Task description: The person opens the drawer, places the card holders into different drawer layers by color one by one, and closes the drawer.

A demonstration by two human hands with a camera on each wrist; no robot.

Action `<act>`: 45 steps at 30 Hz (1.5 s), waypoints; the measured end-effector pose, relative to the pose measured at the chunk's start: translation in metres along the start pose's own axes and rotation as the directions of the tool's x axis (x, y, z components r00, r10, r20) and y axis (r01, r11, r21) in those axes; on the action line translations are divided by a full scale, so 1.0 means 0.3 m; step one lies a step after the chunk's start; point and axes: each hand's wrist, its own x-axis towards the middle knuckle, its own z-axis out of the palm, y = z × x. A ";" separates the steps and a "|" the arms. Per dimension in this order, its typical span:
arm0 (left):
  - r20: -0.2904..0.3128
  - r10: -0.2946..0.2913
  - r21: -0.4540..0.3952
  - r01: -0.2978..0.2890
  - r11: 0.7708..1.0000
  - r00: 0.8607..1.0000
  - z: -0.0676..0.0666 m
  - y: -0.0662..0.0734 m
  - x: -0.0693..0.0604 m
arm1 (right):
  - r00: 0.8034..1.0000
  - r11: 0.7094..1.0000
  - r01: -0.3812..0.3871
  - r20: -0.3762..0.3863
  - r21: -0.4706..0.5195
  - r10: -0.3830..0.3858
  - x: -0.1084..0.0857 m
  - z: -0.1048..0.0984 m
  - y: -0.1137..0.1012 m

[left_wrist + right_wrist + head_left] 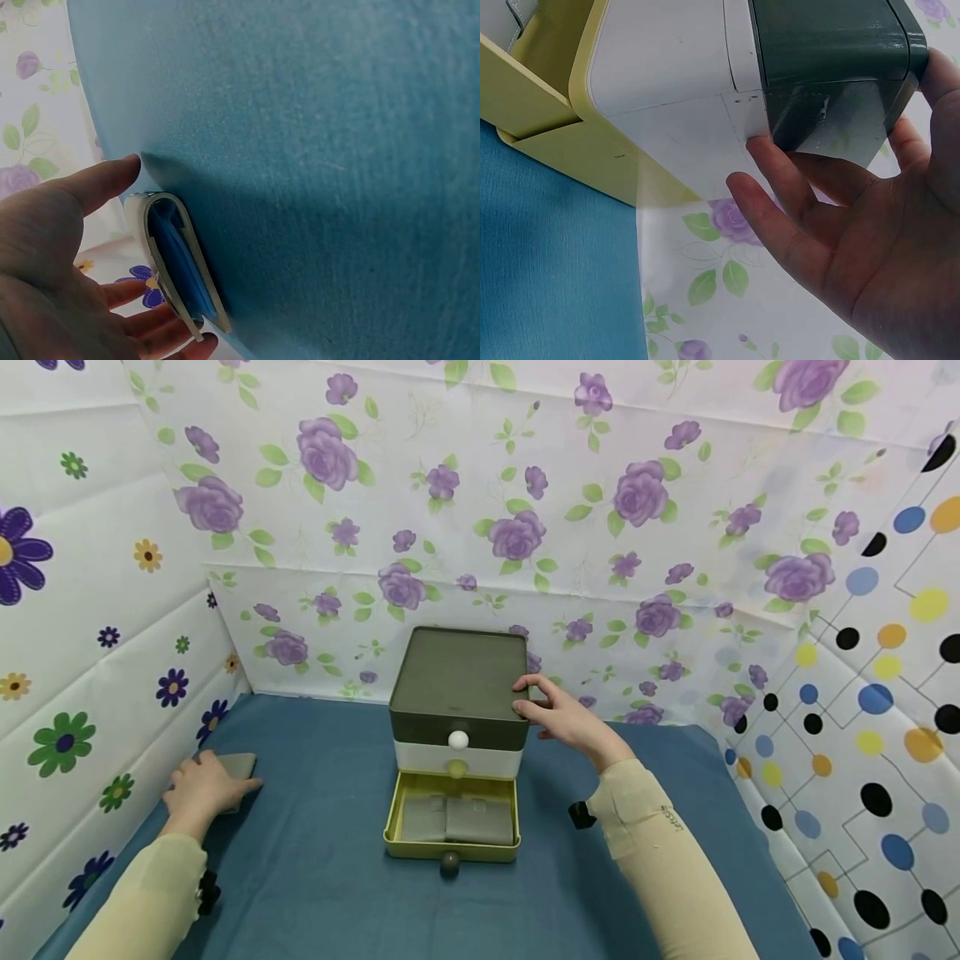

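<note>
In the head view my left hand (201,793) lies over a grey folded wallet (238,767) on the blue cloth at the left. The left wrist view shows the wallet (176,255) with its blue lining, fingers along its far side and the thumb stretched out apart. My right hand (561,714) rests on the upper right edge of a small drawer box (465,672), some fingertips on top and others against its side. Its yellow bottom drawer (452,852) stands pulled out, with two grey wallet-like items (480,821) lying side by side inside.
The box's dark green top drawer (420,727) and white middle drawer (420,753) are closed. Blue cloth (322,893) covers the table. Patterned sheets hang behind (450,527) and at both sides.
</note>
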 end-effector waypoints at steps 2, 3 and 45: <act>0.008 -0.004 -0.001 0.004 1.000 1.000 0.003 -0.003 0.004 | 1.000 1.000 0.003 0.001 -0.003 -0.003 0.000 0.000 0.000; 0.012 -0.003 -0.001 0.003 1.000 1.000 0.004 -0.005 0.006 | 1.000 1.000 0.003 0.001 -0.001 -0.003 0.000 0.000 -0.001; 0.041 -0.014 0.004 0.014 1.000 0.999 -0.006 -0.017 0.000 | 1.000 1.000 0.003 -0.005 -0.007 -0.003 0.001 -0.001 0.003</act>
